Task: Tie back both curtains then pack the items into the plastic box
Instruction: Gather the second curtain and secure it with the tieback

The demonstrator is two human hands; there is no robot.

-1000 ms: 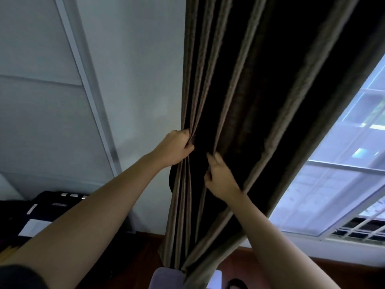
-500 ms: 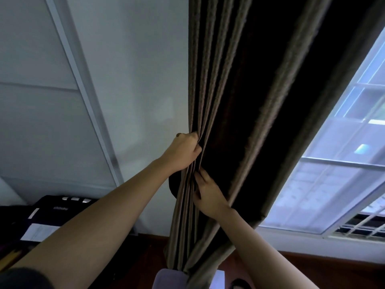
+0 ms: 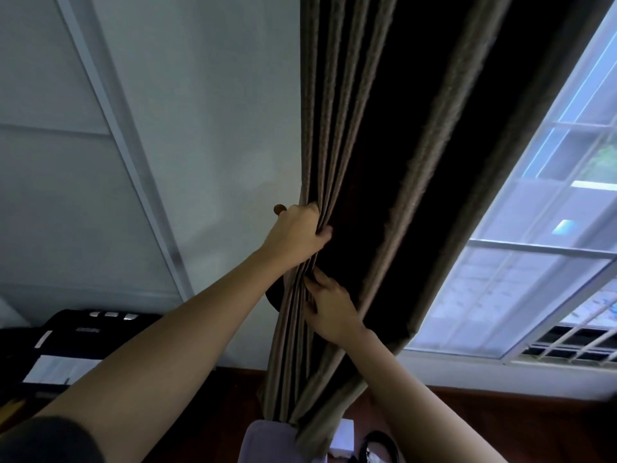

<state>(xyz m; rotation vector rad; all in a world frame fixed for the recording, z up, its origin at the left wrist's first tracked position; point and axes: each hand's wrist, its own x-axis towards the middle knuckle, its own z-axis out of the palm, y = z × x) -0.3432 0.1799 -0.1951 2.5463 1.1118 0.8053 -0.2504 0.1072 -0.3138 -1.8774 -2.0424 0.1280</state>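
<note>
A dark brown pleated curtain (image 3: 384, 155) hangs from the top of the view down to the floor, left of the window. My left hand (image 3: 295, 237) is clenched around its bunched left folds at mid height. Just below, my right hand (image 3: 329, 309) presses its fingers into the same folds. A small round brown knob (image 3: 279, 208) shows on the wall right behind my left hand. A dark loop of fabric (image 3: 275, 297) hangs behind the folds under my left wrist. The translucent plastic box (image 3: 270, 444) peeks out at the bottom edge, partly hidden by the curtain's hem.
A bright window (image 3: 534, 262) with white bars fills the right side. A white wall (image 3: 207, 128) lies to the left. A black device (image 3: 86, 332) with white paper on it sits at lower left. A black round item (image 3: 380, 446) lies on the reddish floor beside the box.
My left hand has gathered more folds and shifted slightly right. My right hand has slid left and down, closing the gap to the bundle. The curtain is bunched tighter, uncovering more window.
</note>
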